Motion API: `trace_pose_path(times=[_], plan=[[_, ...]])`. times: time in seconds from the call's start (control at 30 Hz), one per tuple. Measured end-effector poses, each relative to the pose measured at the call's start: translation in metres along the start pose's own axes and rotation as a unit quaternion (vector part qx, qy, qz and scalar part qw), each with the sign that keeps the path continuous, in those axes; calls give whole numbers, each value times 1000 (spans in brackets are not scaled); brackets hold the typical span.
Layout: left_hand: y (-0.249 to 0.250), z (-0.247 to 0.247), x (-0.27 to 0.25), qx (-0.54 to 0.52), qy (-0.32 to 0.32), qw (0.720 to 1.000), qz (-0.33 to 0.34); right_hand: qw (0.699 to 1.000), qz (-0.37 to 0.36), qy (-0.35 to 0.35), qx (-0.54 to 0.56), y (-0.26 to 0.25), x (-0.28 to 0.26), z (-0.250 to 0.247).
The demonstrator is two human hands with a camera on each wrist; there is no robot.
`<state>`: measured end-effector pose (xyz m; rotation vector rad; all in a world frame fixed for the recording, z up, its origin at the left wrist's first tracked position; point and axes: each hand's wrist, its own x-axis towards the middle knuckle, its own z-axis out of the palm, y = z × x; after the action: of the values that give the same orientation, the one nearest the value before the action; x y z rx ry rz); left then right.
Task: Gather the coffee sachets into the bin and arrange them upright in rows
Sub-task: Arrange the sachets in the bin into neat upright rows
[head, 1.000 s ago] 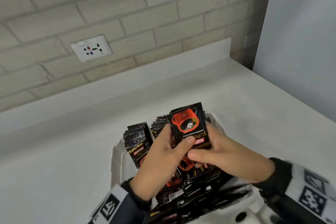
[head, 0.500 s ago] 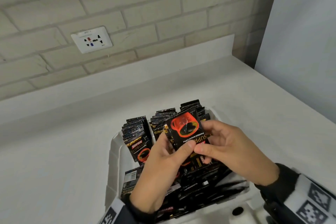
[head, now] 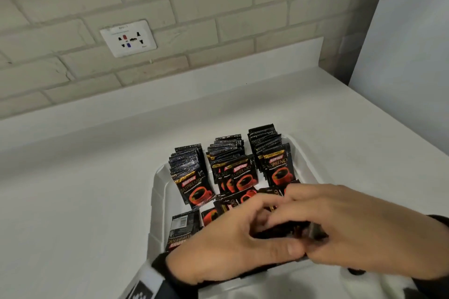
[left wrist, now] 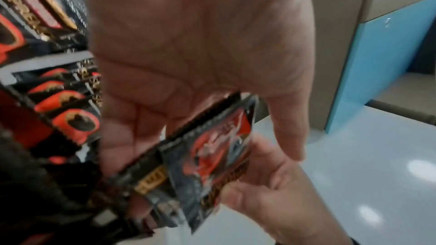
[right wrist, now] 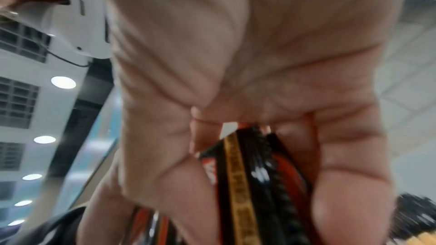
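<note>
A white bin (head: 158, 192) sits on the counter. At its far end stand three rows of upright black coffee sachets: left (head: 192, 175), middle (head: 233, 167) and right (head: 272, 158). Loose sachets (head: 182, 228) lie flat in the near part. Both hands are low over that part. My left hand (head: 257, 216) and right hand (head: 303, 211) together grip a small stack of sachets (head: 277, 232). In the left wrist view the stack (left wrist: 207, 156) lies against the left fingers. The right thumb and fingers pinch it edge-on (right wrist: 254, 183).
The white counter (head: 73, 201) spreads left of and behind the bin. A brick wall with a socket plate (head: 128, 38) rises at the back. A pale panel (head: 413, 56) closes off the right side.
Both hands have come down from in front of the upright rows into the near part of the bin. The sachet held face-up with its red cup showing is now low and mostly covered.
</note>
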<state>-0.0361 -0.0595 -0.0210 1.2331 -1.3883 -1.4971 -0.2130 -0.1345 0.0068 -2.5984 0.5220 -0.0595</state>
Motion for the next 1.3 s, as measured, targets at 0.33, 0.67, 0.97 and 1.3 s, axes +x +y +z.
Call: trace_pose_path(times=[0.33,0.67,0.97,1.3], plan=[[-2,-5,8,-365,74,927,-49,904,71,291,305,0,35,4],[-11,4,20,-353,273,893,63,845,138,254,450,15,36,23],[2,3,17,-422,340,837,73,721,147,252,628,31,25,21],[0,5,17,-400,319,859,-2,806,127,230,530,23,22,9]])
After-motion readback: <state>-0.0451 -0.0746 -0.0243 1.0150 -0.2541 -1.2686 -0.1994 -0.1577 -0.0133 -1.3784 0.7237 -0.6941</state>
